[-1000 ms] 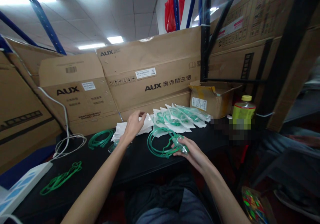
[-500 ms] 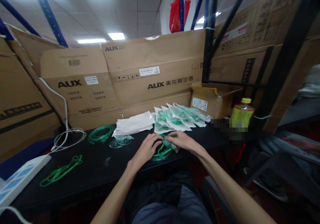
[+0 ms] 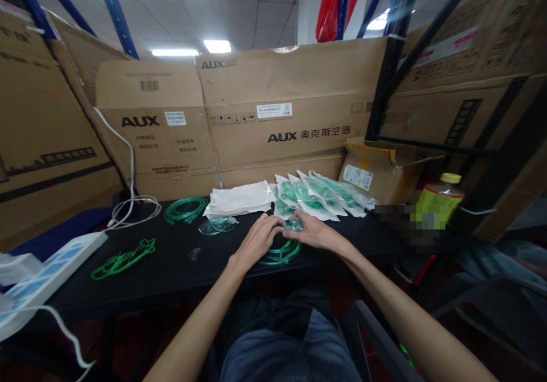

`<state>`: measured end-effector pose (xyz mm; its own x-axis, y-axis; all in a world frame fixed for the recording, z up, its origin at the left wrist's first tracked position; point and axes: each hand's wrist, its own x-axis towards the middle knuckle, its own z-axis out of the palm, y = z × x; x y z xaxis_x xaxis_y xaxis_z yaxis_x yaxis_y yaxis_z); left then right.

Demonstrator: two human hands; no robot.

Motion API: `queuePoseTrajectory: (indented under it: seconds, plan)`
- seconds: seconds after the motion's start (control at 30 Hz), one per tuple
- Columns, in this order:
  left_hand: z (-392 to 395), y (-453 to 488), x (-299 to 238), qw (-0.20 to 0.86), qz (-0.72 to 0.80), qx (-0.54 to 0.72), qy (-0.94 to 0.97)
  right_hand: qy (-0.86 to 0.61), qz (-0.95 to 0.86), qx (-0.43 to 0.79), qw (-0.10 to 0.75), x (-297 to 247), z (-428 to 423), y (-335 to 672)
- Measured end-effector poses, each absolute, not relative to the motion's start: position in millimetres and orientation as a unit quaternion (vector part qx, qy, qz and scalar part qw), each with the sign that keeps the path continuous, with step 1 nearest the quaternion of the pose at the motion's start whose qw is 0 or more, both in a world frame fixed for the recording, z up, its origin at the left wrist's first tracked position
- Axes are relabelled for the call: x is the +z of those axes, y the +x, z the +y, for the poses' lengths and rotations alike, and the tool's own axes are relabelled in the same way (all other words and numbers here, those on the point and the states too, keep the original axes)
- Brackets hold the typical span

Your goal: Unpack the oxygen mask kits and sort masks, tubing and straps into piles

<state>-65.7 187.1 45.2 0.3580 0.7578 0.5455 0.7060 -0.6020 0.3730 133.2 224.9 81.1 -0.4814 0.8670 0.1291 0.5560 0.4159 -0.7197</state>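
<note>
Far left, a green strap (image 3: 123,259) is lying loose on the black table (image 3: 179,274), with a spare tubing coil (image 3: 186,210) sitting behind it near the cartons. A stack of flat white pouches (image 3: 241,198) is resting mid-table. Fanned out beside it are the sealed pouches (image 3: 320,194), each showing green tubing inside. The small open cardboard box (image 3: 376,171) is gaping at the right, contents hidden, and a yellow-capped bottle (image 3: 438,202) is standing past it.

Bare tabletop is opening up between the strap and the hands; the front edge is running just above the lap.

The left hand (image 3: 256,239) is lying palm down, fingers curled onto the green tubing loop (image 3: 280,252) near that edge, its grip hidden. The right hand (image 3: 311,233) is reaching in, fingertips pinching the clear mask (image 3: 294,224) at the loop's far side — the hands are nearly touching.
</note>
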Motion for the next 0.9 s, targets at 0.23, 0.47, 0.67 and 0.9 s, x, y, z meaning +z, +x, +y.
queuePoseTrajectory:
  seconds: [0.23,0.47,0.67,0.9]
  plan:
    - [184,-66,46,0.031,0.438,0.376,0.816,-0.441,-0.746,0.461,0.192,92,223,130]
    - [183,-66,46,0.017,0.45,0.388,0.804,-0.398,-0.671,0.592,0.2,85,224,128]
    - [180,-64,48,0.02,0.447,0.372,0.813,-0.395,-0.643,0.611,0.242,77,223,125]
    - [181,-63,48,0.019,0.463,0.342,0.818,-0.392,-0.678,0.563,0.263,77,222,123]
